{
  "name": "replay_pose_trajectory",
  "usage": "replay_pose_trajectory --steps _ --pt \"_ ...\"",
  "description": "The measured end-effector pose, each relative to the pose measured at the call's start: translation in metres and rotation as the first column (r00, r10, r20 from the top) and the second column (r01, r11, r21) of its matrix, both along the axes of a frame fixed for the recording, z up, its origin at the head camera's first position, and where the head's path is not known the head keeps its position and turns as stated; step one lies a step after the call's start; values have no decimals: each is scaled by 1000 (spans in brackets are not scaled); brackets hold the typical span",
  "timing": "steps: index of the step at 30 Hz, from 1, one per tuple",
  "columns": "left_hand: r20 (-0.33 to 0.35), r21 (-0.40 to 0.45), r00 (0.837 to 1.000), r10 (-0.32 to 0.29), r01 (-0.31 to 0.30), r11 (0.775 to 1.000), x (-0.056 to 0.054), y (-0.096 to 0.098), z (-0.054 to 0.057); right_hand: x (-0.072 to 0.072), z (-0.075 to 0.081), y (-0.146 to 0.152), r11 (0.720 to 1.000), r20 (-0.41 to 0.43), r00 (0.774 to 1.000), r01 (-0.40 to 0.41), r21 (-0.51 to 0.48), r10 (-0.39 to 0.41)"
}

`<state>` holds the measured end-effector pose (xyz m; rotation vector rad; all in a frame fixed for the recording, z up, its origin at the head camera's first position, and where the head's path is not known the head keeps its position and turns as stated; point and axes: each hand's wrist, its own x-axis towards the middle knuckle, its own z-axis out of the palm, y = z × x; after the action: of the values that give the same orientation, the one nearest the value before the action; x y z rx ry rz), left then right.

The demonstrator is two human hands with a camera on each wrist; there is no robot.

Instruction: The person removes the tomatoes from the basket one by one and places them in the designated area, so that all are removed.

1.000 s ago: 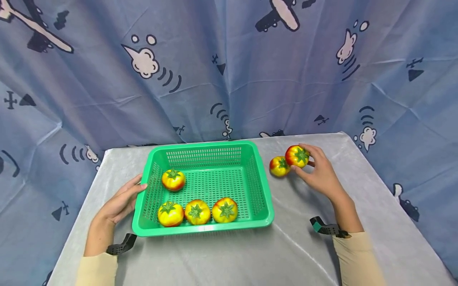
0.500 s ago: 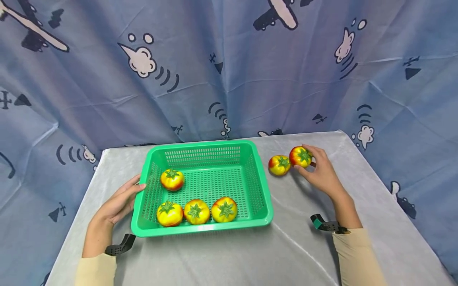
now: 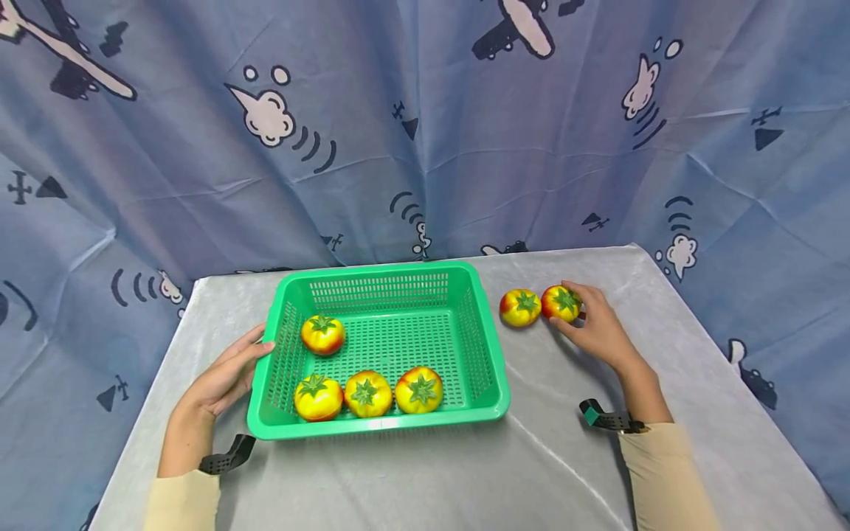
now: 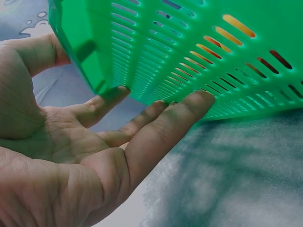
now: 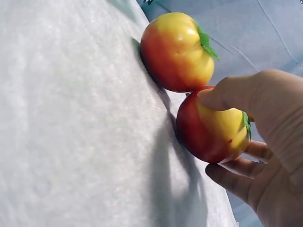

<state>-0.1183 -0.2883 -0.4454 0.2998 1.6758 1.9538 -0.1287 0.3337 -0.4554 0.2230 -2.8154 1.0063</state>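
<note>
My right hand (image 3: 598,324) holds a red-and-yellow tomato (image 3: 558,303) with a green leafy top, thumb on one side and fingers on the other. That tomato sits low at the tablecloth, right beside a second tomato (image 3: 520,307). In the right wrist view the gripped tomato (image 5: 213,125) and its neighbour (image 5: 176,52) meet edge to edge. On the left, my left hand (image 3: 222,380) grips the side of a green plastic basket (image 3: 491,354). Its thumb lies over the rim, and its fingers (image 4: 156,137) reach along the slotted outer wall in the left wrist view.
Inside the basket, one tomato (image 3: 323,335) lies at the back left and three line the front: left (image 3: 319,398), middle (image 3: 368,394) and right (image 3: 419,390). A pale cloth covers the table (image 3: 398,487). A blue patterned curtain (image 3: 372,96) hangs behind.
The tomato in my right hand has moved right and down, from overlapping the other loose tomato to a place beside it. My left hand and the basket stay put.
</note>
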Motion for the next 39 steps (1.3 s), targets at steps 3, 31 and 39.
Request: replay_pose_trajectory --steps 3,31,39 --pt "9 -3 1000 3 -3 1000 1 0 1 1 -3 1 1000 15 1000 6 19 -7" --pt "20 -23 1000 1 0 1000 -4 7 -2 6 -1 8 996 130 990 45 77 -54" --pt "12 -57 1000 12 -11 998 -2 1 0 1 0 4 998 143 989 18 54 -25"
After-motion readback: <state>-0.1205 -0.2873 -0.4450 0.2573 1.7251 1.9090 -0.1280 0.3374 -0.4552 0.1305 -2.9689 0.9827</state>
